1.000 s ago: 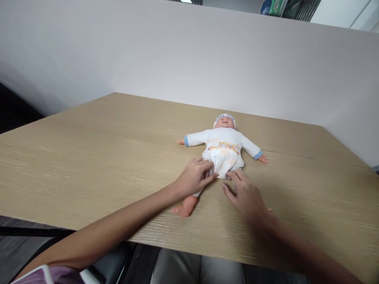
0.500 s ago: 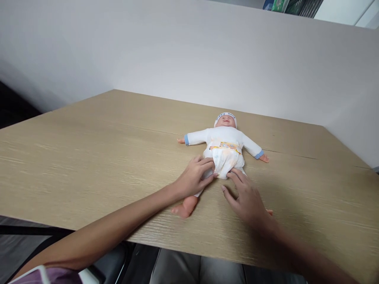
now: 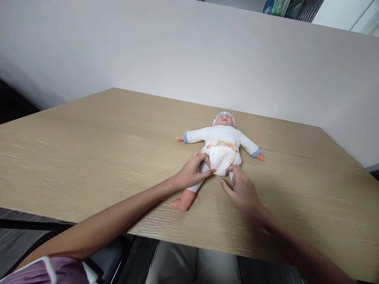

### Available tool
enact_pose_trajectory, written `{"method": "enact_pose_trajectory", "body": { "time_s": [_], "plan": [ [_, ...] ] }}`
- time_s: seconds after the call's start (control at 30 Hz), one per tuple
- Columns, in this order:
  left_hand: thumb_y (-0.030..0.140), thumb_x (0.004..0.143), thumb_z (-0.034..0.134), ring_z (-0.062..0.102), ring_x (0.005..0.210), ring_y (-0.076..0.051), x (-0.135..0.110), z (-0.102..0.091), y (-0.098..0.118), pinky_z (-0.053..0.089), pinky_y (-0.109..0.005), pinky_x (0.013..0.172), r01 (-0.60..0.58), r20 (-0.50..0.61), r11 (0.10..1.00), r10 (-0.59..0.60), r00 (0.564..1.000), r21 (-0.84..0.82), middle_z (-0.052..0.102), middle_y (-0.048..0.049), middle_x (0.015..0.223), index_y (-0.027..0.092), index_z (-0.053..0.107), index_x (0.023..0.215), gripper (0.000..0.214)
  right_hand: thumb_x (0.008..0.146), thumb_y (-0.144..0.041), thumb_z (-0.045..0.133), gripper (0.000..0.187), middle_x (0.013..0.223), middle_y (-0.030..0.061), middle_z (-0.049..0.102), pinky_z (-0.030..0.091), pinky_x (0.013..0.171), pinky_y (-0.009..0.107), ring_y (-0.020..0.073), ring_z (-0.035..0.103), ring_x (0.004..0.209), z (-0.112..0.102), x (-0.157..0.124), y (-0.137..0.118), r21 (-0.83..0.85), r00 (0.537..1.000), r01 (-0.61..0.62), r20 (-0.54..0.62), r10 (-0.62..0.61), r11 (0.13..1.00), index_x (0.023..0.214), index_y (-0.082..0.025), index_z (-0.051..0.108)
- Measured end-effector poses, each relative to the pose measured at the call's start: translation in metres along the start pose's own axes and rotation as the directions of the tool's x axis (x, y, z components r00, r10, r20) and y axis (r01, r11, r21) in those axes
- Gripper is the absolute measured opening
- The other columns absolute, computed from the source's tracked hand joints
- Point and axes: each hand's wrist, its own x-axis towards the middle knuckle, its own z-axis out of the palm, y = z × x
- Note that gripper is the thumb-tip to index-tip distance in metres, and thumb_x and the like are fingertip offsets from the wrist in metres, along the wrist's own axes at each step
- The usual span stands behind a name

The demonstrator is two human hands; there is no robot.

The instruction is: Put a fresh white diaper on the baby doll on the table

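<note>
- Head view shows the doll (image 3: 223, 133) on its back on the wooden table (image 3: 89, 165), in front of you, head toward the pale partition (image 3: 177, 51) and arms spread wide.
- Around its hips sits the white diaper (image 3: 223, 157), with a yellow-orange printed band across the waist.
- Your left hand (image 3: 194, 171) is at the diaper's lower edge on your left, fingers curled and thumb tip close to them (you cannot tell from here whether they pinch the edge).
- Your right hand (image 3: 242, 189) has its forefinger against the edge on the other side, its thumb held apart from the fingers.
- One bare foot (image 3: 182, 202) rests on the table near your left forearm (the other leg is mostly hidden behind your right hand).
</note>
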Motion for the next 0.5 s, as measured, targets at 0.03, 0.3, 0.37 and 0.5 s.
{"method": "enact_pose_trajectory", "body": {
  "time_s": [0.03, 0.3, 0.37, 0.5],
  "plan": [
    [0.041, 0.088, 0.077, 0.051, 0.087, -0.021, 0.000, 0.001, -0.001, 0.041, -0.033, 0.080, 0.031, -0.023, 0.999, -0.032, 0.999, -0.032, 0.059, -0.0009, 0.089, 0.022, 0.055, 0.087, 0.029, 0.095, -0.037, 0.061, 0.019, 0.085, 0.0023, 0.068, 0.042, 0.066, 0.033, 0.0225, 0.062, 0.069, 0.001, 0.001, 0.002, 0.018, 1.000, -0.022, -0.011, 0.022, 1.000, 0.107, -0.024, 0.056],
    [0.041, 0.073, 0.092, 0.062, 0.084, -0.017, -0.002, 0.009, -0.006, 0.047, -0.030, 0.078, 0.165, -0.110, 0.932, -0.211, 0.971, -0.322, 0.066, 0.0004, 0.099, 0.022, 0.054, 0.101, 0.051, 0.094, -0.034, 0.065, 0.020, 0.095, 0.0004, 0.078, 0.039, 0.090, 0.040, 0.0158, 0.060, 0.059, 0.000, 0.004, 0.014, 0.040, 0.990, -0.038, -0.133, 0.043, 0.999, 0.106, -0.023, 0.054],
    [0.041, 0.071, 0.094, 0.067, 0.089, -0.020, -0.004, 0.007, -0.007, 0.049, -0.031, 0.082, 0.218, -0.106, 0.924, -0.262, 0.959, -0.315, 0.072, -0.0012, 0.100, 0.021, 0.061, 0.105, 0.052, 0.096, -0.032, 0.065, 0.016, 0.096, -0.0004, 0.080, 0.037, 0.089, 0.039, 0.0158, 0.063, 0.060, -0.001, 0.002, 0.015, 0.034, 0.990, -0.018, -0.136, 0.022, 0.999, 0.107, -0.023, 0.058],
    [0.042, 0.073, 0.094, 0.072, 0.092, -0.023, -0.005, 0.003, -0.007, 0.051, -0.032, 0.083, 0.236, -0.073, 0.938, -0.262, 0.962, -0.256, 0.077, -0.0017, 0.096, 0.020, 0.072, 0.102, 0.043, 0.097, -0.029, 0.066, 0.013, 0.096, -0.0016, 0.081, 0.036, 0.086, 0.038, 0.0168, 0.064, 0.065, -0.001, -0.003, 0.013, -0.013, 0.991, 0.026, -0.133, -0.027, 1.000, 0.109, -0.024, 0.065]
  ]
}}
